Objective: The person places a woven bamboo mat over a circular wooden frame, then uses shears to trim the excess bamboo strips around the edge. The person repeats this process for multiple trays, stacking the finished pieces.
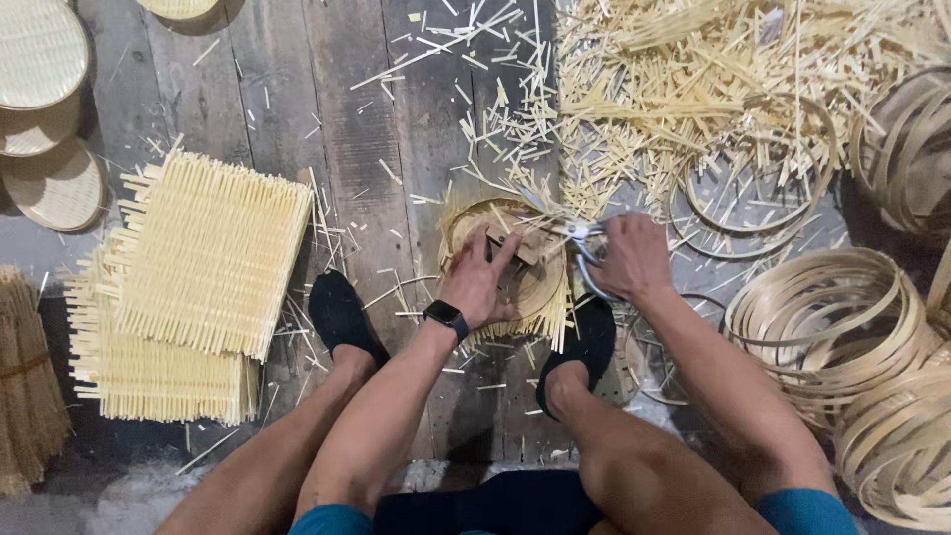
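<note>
Across the whole frame lay a dark plank floor (297, 89), strewn with pale offcuts.

Item 1, at one o'clock: a large heap of cut bamboo splints (713, 79), loose and criss-crossed, spilling toward the centre.

Item 2, at nine o'clock: a stack of square woven bamboo mats (203, 258), fringed edges projecting on all sides, the upper mat turned askew over those below.

Item 3, at four o'clock: coiled bamboo strip hoops (842, 337), several bundles overlapping; further hoops (906, 149) lay at two o'clock and flat rings (743, 203) just below the splint heap.

Item 4, at ten o'clock: round shallow woven trays (40, 54), three partly overlapping at the frame edge.

Item 5, at eight o'clock: a tied bundle of brown sticks (25, 386), cut off by the frame.

Item 6, centre: a small round woven basket (515, 267) with a hoop rim and untrimmed splint ends along its lower edge, resting on the floor between two feet in black shoes (342, 317).

Item 7: left hand (480, 282), a black wristwatch (446, 317) on its wrist, lay flat on the basket with fingers spread, pressing it down.

Item 8: right hand (629, 260), at the basket's three o'clock rim, fingers curled through the handles of metal scissors (580, 238); blades pointed toward the rim at twelve o'clock. Whether the blades were parted could not be told.
</note>
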